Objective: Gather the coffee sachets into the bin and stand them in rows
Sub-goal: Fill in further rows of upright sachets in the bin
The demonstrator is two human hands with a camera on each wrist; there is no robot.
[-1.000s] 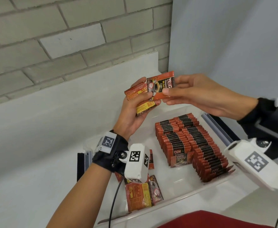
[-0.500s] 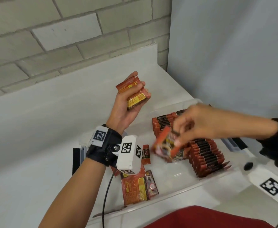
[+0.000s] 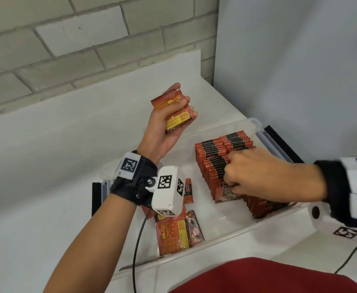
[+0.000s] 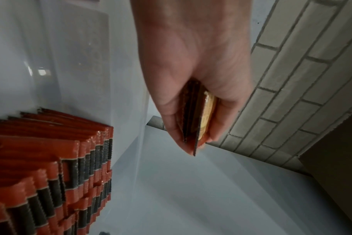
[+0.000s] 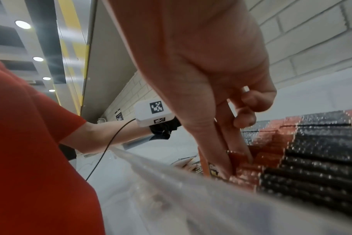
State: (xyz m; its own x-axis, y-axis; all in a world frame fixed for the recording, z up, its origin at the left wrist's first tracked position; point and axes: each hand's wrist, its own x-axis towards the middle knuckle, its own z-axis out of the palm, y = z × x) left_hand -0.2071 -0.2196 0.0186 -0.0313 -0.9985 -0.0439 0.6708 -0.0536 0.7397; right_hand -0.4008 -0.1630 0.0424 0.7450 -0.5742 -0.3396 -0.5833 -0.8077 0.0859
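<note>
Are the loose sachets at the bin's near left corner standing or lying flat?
Lying flat. In the head view the loose sachets lie face-up on the bin floor, while the rows stand on edge.

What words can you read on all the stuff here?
"D2X": on a loose sachet lying in the bin, beside the left wrist camera.
Print on the sachets in the left hand, on the standing rows and on the flat sachets: too blurred.
Wrist tags: patterns only.

Left hand (image 3: 169, 123) raised, palm up, fingers curled – gripping; right hand (image 3: 257, 176) lowered, knuckles up – pinching
</note>
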